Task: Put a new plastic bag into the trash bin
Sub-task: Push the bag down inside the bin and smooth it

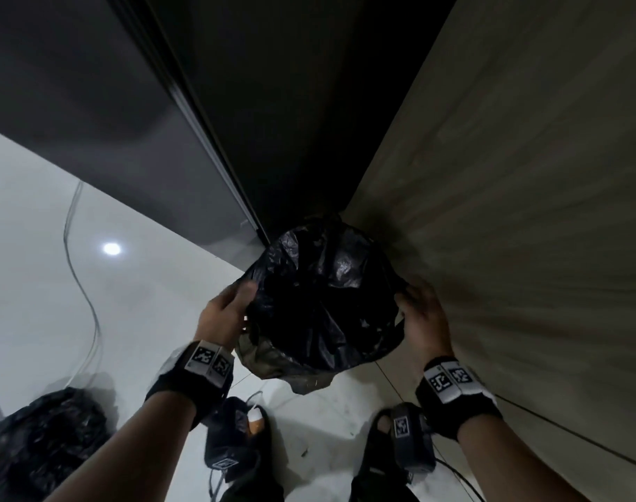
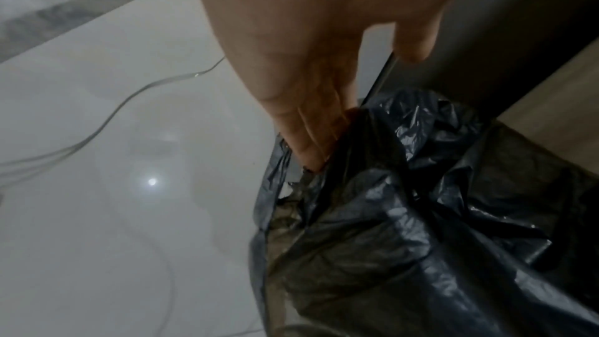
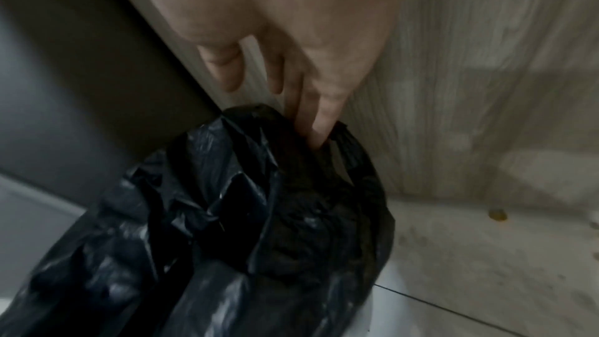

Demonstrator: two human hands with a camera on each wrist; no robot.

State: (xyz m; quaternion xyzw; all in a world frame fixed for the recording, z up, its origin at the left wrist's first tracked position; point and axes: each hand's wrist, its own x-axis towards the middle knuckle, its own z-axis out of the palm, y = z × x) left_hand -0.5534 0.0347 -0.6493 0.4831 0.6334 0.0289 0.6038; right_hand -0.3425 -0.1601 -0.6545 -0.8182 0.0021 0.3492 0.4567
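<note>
A black plastic bag point(image 1: 323, 302) is draped over the mouth of the trash bin point(image 1: 269, 360), which stands on the floor in a corner and shows only dimly through the thin plastic. My left hand point(image 1: 245, 306) is on the bag's left rim. In the left wrist view its straight fingers point(image 2: 304, 142) push down under the bag's edge point(image 2: 272, 188), with the thumb held apart. My right hand point(image 1: 405, 302) is on the right rim. Its straight fingers point(image 3: 316, 122) slide down into a fold of the bag point(image 3: 259, 201) beside the wooden panel.
A dark cabinet point(image 1: 109, 103) rises at the left of the bin and a wooden panel point(image 1: 526, 211) at the right. A full black bag point(image 1: 41, 443) lies on the white floor at the lower left. A thin cable point(image 1: 84, 291) runs across the floor. My feet point(image 1: 236, 443) stand close to the bin.
</note>
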